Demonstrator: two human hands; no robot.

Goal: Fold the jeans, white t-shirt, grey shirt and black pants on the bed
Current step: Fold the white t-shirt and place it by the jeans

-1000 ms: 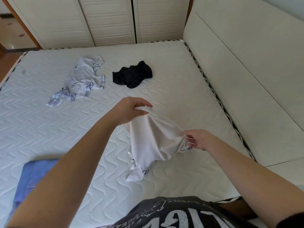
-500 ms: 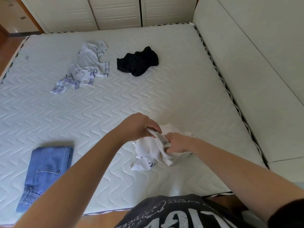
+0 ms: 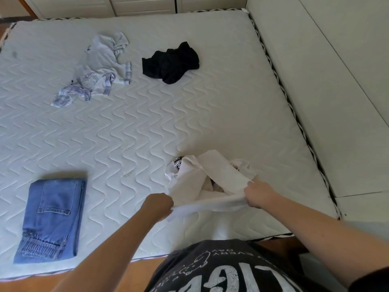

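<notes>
The words "EVERY DAY" are read, upside down, on the dark printed top [image 3: 227, 268] worn by the person; the black print on the white t-shirt [image 3: 212, 178] cannot be made out. An edge of that t-shirt is gripped by the left hand [image 3: 160, 205] and the right hand [image 3: 257, 193], fingers curled, and is stretched between them near the bed's [image 3: 189, 114] front edge. Four garments are counted: one pair of folded jeans [image 3: 52, 218] at front left, one crumpled grey shirt [image 3: 99, 68] and one pair of bunched black pants [image 3: 170, 63] farther back.
</notes>
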